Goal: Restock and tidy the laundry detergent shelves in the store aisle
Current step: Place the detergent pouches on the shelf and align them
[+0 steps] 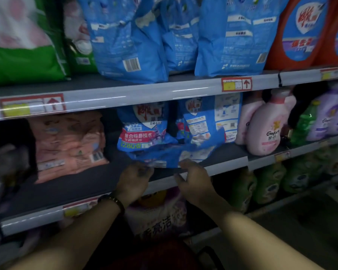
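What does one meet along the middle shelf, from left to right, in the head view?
A pink bag, blue bag showing its front, blue bag showing its back, pink Comfort bottle, green bottle, purple bottles. Left out, as overlapping: the flat blue bag that left hand and right hand hold.

The green-and-white plastic detergent bag (pixel 18 61) at top left is blurred and cut off by the left and top edges. Where the left hand (pixel 134 182) and right hand (pixel 193 180) meet the flat blue plastic detergent bag (pixel 164 154), blur hides the fingertips and the grip. Print on the red-framed paper price label (pixel 236 84) is too small to read.
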{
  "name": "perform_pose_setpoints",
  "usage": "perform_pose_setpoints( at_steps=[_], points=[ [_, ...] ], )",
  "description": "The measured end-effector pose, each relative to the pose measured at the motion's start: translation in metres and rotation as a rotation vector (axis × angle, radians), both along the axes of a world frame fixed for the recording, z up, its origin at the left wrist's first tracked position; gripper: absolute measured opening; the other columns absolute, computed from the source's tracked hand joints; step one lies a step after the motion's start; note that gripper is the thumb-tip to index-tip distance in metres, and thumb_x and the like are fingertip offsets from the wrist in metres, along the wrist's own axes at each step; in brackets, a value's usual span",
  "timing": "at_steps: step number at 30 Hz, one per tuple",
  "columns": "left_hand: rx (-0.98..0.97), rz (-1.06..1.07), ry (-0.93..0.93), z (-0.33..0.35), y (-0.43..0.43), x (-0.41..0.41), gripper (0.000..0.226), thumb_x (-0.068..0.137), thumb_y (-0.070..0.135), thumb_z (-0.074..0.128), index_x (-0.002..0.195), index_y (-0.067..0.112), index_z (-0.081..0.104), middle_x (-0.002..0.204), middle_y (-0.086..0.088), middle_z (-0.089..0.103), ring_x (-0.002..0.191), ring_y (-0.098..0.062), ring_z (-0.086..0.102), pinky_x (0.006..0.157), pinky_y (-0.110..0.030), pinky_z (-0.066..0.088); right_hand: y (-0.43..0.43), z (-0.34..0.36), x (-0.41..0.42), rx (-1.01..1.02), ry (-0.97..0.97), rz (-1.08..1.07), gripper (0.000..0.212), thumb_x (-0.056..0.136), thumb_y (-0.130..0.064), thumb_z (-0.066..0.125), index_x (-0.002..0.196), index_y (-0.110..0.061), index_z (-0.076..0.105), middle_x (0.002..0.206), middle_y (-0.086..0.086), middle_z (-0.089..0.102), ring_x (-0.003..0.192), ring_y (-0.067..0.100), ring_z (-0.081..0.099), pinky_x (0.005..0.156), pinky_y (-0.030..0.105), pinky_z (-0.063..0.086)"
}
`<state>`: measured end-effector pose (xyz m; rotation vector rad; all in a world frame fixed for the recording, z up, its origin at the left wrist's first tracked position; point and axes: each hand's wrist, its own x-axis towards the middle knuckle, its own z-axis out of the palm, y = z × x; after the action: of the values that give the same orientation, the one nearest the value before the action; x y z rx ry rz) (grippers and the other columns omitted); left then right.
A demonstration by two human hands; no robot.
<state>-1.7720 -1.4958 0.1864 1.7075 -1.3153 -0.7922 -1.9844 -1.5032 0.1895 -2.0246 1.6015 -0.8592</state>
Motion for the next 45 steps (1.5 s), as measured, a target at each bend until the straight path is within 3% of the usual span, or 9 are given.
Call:
perform_pose_setpoints(
  at_steps=[6, 11, 16, 21, 26, 30, 33, 38, 45],
  points=[
    [0.005, -0.05, 0.17, 0.008, 0.05, 0.0, 0.036, 0.103, 0.039, 0.062, 0.092, 0.005, 0.068, 0.088, -0.016, 0.072, 0.088, -0.033, 0.074, 0.083, -0.054, 0.059, 0.027, 0.009, 0.005, 0.04, -0.074, -0.106, 0.053, 0.095, -0.036, 0.075, 0.141, -0.013, 0.061, 0.146, 0.013, 0.047, 0.139, 0.031, 0.049, 0.115, 0.033, 0.038],
    [-0.135, -0.127, 0.058, 0.016, 0.047, 0.0, 0.017, 0.109, 0.039, 0.048, 0.112, 0.039, 0.065, 0.12, 0.011, 0.067, 0.118, -0.021, 0.064, 0.104, -0.039, 0.048, 0.018, 0.013, -0.006, -0.03, -0.066, -0.105, 0.074, 0.096, -0.042, 0.072, 0.16, -0.024, 0.039, 0.173, 0.012, 0.013, 0.16, 0.033, 0.017, 0.126, 0.042, 0.028],
    [-0.146, -0.309, -0.126, 0.007, 0.004, -0.008, 0.096, 0.102, 0.017, 0.06, 0.163, 0.045, -0.008, 0.166, 0.014, 0.025, 0.141, -0.025, 0.049, 0.108, -0.041, 0.048, -0.025, 0.016, -0.015, 0.028, 0.069, -0.047, 0.097, 0.095, -0.05, 0.071, 0.162, -0.057, 0.001, 0.176, 0.0, -0.015, 0.161, 0.04, 0.01, 0.124, 0.054, 0.031],
    [-0.275, -0.153, -0.316, -0.004, -0.061, -0.009, 0.1, 0.09, 0.01, 0.076, 0.166, 0.021, 0.012, 0.174, -0.006, 0.007, 0.16, -0.026, 0.014, 0.128, -0.047, 0.025, -0.081, 0.005, -0.023, 0.058, 0.12, -0.052, 0.115, 0.088, -0.04, 0.083, 0.16, -0.059, -0.004, 0.168, 0.004, -0.037, 0.16, 0.046, 0.002, 0.121, 0.057, 0.036],
    [-0.219, -0.076, -0.173, -0.019, -0.115, 0.003, 0.106, 0.075, 0.057, 0.081, 0.161, 0.047, 0.02, 0.162, -0.011, 0.028, 0.144, -0.036, 0.038, 0.12, -0.051, 0.039, -0.123, -0.022, -0.03, 0.036, 0.037, -0.084, 0.109, 0.091, -0.031, 0.079, 0.157, -0.065, -0.002, 0.172, 0.024, -0.001, 0.156, 0.048, 0.017, 0.121, 0.055, 0.036],
    [-0.291, -0.262, -0.014, -0.039, -0.146, 0.008, 0.108, 0.085, 0.019, 0.082, 0.162, 0.047, 0.012, 0.157, 0.017, 0.041, 0.142, -0.014, 0.048, 0.116, -0.051, 0.046, -0.144, -0.036, -0.026, -0.019, -0.063, -0.107, 0.107, 0.093, -0.026, 0.078, 0.158, -0.064, 0.003, 0.146, 0.018, 0.035, 0.13, 0.041, 0.047, 0.113, 0.054, 0.046],
    [-0.297, -0.233, 0.0, -0.039, -0.159, 0.008, 0.109, 0.085, 0.01, 0.082, 0.164, 0.044, 0.015, 0.151, 0.017, 0.047, 0.136, -0.013, 0.053, 0.114, -0.05, 0.048, -0.156, -0.032, -0.021, 0.007, -0.116, -0.131, 0.105, 0.091, -0.021, 0.08, 0.158, -0.064, 0.012, 0.134, 0.011, 0.036, 0.12, 0.037, 0.054, 0.109, 0.052, 0.051],
    [-0.358, -0.187, -0.166, -0.03, -0.154, 0.022, 0.075, 0.086, 0.069, 0.061, 0.153, 0.062, 0.028, 0.149, 0.011, 0.056, 0.133, -0.018, 0.058, 0.11, -0.049, 0.049, -0.156, -0.013, -0.03, -0.18, -0.075, -0.078, 0.075, 0.099, -0.035, 0.07, 0.161, -0.047, 0.031, 0.123, 0.009, 0.043, 0.106, 0.037, 0.055, 0.097, 0.041, 0.051],
    [0.051, -0.125, -0.392, -0.016, -0.143, 0.013, 0.074, 0.096, 0.064, 0.056, 0.145, 0.077, 0.003, 0.154, -0.02, 0.033, 0.13, -0.051, 0.05, 0.115, -0.059, 0.042, -0.14, -0.01, -0.014, 0.275, 0.384, -0.096, 0.074, 0.106, -0.051, 0.049, 0.159, -0.06, -0.001, 0.167, 0.027, 0.016, 0.148, 0.049, 0.026, 0.117, 0.061, 0.031]
  ],
)
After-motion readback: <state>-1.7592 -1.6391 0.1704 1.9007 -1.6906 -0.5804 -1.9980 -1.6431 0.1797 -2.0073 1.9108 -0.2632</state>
